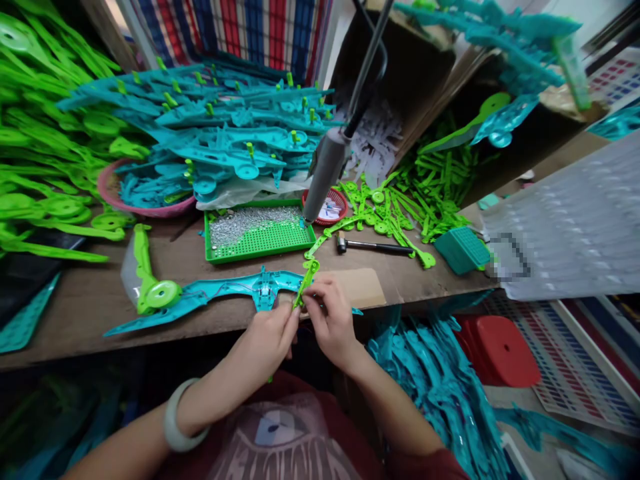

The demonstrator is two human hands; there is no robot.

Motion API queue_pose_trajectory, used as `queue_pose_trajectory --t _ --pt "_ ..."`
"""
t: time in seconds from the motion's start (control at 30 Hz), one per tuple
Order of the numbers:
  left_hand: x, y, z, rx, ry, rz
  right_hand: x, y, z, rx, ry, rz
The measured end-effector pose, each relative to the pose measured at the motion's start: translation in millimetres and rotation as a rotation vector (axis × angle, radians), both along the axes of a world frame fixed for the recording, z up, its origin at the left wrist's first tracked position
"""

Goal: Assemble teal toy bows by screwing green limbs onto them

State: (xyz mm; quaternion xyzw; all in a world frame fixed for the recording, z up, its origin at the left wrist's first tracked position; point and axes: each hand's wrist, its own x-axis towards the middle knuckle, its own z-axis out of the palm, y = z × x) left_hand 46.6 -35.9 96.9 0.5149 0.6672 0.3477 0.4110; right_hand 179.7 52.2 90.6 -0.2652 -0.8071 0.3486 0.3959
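A long teal plastic toy frame (220, 292) lies along the front of the wooden bench (90, 300), with a green disc-ended piece (155, 290) on its left end. My left hand (270, 333) and my right hand (330, 317) meet at the frame's middle. Both pinch a small bright green plastic strip (306, 280) that stands tilted above the frame. Their fingers are closed round its lower end.
A green tray of small silver screws (257, 230), a hanging grey power screwdriver (325, 173), a red dish (333, 207) and a hammer (373, 247) sit behind. Piles of teal parts (225, 133) and green parts (45, 147) fill the back. A red stool (500, 350) stands at the lower right.
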Motion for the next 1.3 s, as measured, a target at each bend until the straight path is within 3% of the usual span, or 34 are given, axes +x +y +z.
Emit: queue_pose_trajectory --t 0.13,0.3,0.5,0.63,0.7,0.8,0.83,0.9,0.97,1.0,1.07,1.13,1.2,1.3 --pt "6.6 0.2 -3.2 -0.007 0.033 -0.022 0.9 -7.0 -6.3 0.056 -0.011 -0.092" --pt "10.7 1.4 -0.1 0.02 0.201 -0.01 5.7 -9.3 -0.7 0.07 -0.013 -0.098" --pt "19.8 -5.3 -10.0 0.09 0.458 -0.015 6.1 -5.9 1.6 -0.535 0.209 -0.065" --pt "20.0 -5.7 -20.1 0.167 0.34 -0.043 8.1 1.3 -6.7 -0.967 0.357 0.021" --pt "13.4 -1.5 -17.6 0.176 0.206 -0.149 14.9 7.4 -5.5 -1.072 0.307 0.14" --pt "-2.2 9.7 -2.3 0.328 0.218 -0.238 33.9 20.5 8.8 -0.908 0.222 0.199" --pt "-7.0 14.8 4.0 0.427 0.289 -0.183 41.4 25.7 16.7 -0.793 0.231 0.162" --pt "-11.6 28.0 13.8 0.638 0.353 0.063 54.3 36.2 35.4 -0.515 0.314 0.041" --pt "-5.2 45.5 16.2 0.759 0.191 0.287 60.7 46.2 54.8 -0.218 0.445 -0.075" --pt "2.6 55.3 14.6 0.769 0.067 0.328 60.9 51.2 63.6 -0.094 0.498 -0.109" --pt "24.2 73.4 8.1 0.685 -0.146 0.219 57.8 62.9 76.9 0.047 0.564 -0.143" --pt "44.9 84.7 1.3 0.478 -0.284 -0.021 56.3 79.3 81.2 0.03 0.611 -0.211" --pt "55.0 85.8 -3.2 0.271 -0.353 -0.135 62.0 100.6 72.8 -0.103 0.655 -0.317" --pt "46.5 74.0 -9.5 0.23 -0.195 0.038 80.5 131.1 35.9 -0.491 0.558 -0.43"
